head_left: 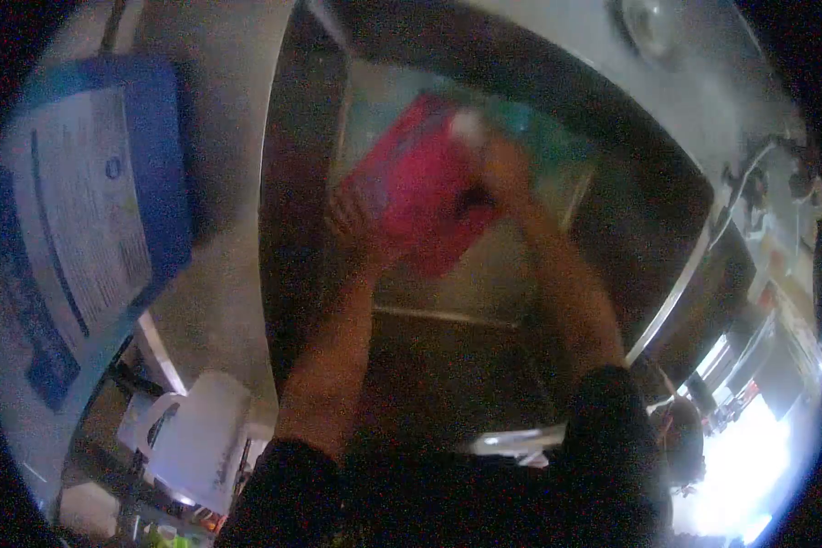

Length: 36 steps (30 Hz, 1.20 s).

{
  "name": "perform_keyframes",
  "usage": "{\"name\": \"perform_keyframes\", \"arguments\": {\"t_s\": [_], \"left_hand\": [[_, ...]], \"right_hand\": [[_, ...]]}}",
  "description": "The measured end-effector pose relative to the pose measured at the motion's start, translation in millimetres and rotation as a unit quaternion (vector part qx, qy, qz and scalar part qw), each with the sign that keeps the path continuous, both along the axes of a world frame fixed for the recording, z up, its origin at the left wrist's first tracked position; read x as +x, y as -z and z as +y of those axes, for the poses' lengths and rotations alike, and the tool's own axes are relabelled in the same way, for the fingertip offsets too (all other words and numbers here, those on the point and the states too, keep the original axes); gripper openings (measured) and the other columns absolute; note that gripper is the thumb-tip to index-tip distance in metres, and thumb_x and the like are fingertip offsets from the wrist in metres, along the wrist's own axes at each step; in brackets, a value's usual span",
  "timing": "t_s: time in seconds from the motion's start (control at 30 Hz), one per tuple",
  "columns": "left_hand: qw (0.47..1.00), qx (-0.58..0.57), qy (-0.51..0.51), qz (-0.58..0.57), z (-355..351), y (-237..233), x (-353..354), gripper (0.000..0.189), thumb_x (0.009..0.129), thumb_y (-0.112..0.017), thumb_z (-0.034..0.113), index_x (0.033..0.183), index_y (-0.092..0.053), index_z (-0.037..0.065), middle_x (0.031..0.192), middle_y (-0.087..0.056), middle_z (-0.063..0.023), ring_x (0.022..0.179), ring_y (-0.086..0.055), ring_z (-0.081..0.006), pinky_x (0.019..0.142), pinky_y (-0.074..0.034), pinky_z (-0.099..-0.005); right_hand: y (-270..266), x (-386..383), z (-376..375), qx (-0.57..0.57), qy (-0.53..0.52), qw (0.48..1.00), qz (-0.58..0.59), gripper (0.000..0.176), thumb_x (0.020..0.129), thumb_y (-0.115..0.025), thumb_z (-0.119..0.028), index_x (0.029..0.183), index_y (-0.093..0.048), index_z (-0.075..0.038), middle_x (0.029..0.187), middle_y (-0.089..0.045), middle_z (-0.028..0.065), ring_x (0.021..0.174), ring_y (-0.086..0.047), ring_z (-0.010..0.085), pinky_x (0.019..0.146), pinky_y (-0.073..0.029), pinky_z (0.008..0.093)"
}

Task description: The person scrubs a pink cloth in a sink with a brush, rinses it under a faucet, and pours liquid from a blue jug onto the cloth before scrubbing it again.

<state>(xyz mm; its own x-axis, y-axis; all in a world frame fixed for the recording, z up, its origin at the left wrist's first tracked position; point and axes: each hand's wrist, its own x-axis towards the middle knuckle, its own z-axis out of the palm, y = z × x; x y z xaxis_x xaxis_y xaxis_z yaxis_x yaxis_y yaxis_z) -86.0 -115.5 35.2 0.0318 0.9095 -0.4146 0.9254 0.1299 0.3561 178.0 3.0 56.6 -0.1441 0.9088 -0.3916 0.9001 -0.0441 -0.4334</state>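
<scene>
Bright pink, the flat piece (pixel 411 183) lies at a slant between the person's two bare hands, well down inside a dark-walled, sink-like basin (pixel 306 164). I take it for plastic, perhaps a board or a folded pack; the blur won't let me settle that, nor whether it rests on the pale floor below or is held clear of it.

The left hand (pixel 361 224) is at its lower left edge, fingers slightly parted and bent against the side, seemingly gripping it there. The right hand (pixel 507 173) is over the upper right part, fingers curled beside a small white thing (pixel 468 128). Whether those fingers close on the white thing, on the pink piece or on both, I cannot tell from here.

To my eye the piece would be light, more awkward than heavy for its breadth. If it is a board it should be fairly stiff; if a pack, it would give under the thumb. It doesn't strike me as fragile, though a smooth face could slide, more so if wet. I'd take it by opposite edges, the left palm bracing the long side and the thumb on the face, rather than pinch one corner and let the rest swing.

To the left, a blue pack with a printed label (pixel 169 173) sits on the counter (pixel 228 137), well apart from both hands.
</scene>
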Motion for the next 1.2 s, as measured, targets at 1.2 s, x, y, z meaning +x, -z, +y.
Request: {"name": "perform_keyframes", "arguments": {"t_s": [1.2], "left_hand": [[1.0,-0.004,-0.011,-0.015,-8.1,8.0,7.5,0.15,0.05,-0.073,0.087,0.16,-0.007,0.009,0.164,-0.009,-0.0253,0.151,-0.005,-0.0471,0.118,-0.006,-0.0672]], "right_hand": [[21.4,-64.4,11.4,0.067,-0.062,0.99,-0.106,0.027,0.089,-0.068,-0.033,0.095,-0.073,-0.007,0.079,-0.07,0.0147,0.07,-0.069,0.0329,0.064,-0.055,0.047]]}}
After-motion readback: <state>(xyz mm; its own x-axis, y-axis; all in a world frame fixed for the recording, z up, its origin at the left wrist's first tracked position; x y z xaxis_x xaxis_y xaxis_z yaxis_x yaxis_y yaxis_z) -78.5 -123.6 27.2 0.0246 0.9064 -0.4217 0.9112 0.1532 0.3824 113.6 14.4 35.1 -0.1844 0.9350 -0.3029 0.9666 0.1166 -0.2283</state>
